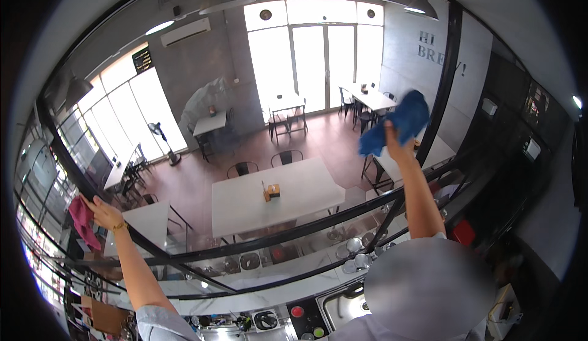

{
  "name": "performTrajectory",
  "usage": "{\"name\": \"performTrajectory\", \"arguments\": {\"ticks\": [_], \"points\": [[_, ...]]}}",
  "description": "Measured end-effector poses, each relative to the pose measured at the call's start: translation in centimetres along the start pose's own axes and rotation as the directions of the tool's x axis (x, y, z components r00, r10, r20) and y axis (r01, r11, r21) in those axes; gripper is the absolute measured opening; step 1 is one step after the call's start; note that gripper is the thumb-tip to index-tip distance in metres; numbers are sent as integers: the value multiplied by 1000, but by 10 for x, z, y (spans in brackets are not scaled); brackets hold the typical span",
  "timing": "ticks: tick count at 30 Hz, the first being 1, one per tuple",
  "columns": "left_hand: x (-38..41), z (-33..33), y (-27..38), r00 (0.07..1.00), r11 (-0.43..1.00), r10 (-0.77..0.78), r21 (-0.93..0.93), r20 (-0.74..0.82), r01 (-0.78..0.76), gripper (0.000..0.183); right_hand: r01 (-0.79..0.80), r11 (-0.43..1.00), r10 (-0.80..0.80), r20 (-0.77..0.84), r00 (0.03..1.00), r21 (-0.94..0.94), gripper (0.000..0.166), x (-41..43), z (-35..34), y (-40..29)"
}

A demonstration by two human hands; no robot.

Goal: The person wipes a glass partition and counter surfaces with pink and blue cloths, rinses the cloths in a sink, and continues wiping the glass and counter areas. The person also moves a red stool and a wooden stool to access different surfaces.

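Note:
My left hand [107, 214], with a gold-coloured band at the wrist, reaches far out to the left and holds a pink cloth [82, 224] by its fingers. The cloth hangs beside the dark frame bar at the left of a large glass panel. High on the right, my right hand [400, 145] grips a bunched blue cloth [411, 113], thumb across it. That cloth is spread up near the upright black frame post [448, 65], and it is slightly blurred. Whether either cloth touches the glass I cannot tell. A blurred round patch hides what lies below my right arm.
Below the black crossbar [294, 230] run a marble-look counter ledge [220, 279], metal containers [353, 244] and a steel sink [340, 309]. A cardboard box [104, 315] sits lower left. Beyond the glass are white tables [285, 198], chairs [242, 168] and a standing fan [156, 129].

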State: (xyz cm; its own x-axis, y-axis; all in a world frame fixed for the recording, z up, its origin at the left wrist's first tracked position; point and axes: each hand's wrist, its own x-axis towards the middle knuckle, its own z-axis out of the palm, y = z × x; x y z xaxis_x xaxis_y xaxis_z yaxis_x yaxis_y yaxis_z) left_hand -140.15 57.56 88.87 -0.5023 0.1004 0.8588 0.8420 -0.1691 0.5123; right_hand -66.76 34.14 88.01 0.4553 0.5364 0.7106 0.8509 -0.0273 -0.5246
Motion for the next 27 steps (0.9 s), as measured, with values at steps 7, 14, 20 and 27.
{"name": "performTrajectory", "arguments": {"ticks": [7, 14, 20, 27], "points": [[5, 0, -13, 997, 999, -38, 27, 72, 36, 64, 106, 985, 11, 673, 740, -133, 47, -130, -38, 10], [-1, -6, 6, 992, 998, -49, 34, 119, 45, 70, -414, 910, 212, 829, 518, 26, 32, -209, -18, -15], [-1, -2, 5, 989, 994, -97, 52, 114, 92, 62, 46, 915, -287, 569, 771, 400, 21, -219, 20, -54], [1, 5, -10, 997, 998, -43, 54, 67, 39, 61, 431, 855, -518, 445, 730, 289, 29, -218, 85, -43]]}}
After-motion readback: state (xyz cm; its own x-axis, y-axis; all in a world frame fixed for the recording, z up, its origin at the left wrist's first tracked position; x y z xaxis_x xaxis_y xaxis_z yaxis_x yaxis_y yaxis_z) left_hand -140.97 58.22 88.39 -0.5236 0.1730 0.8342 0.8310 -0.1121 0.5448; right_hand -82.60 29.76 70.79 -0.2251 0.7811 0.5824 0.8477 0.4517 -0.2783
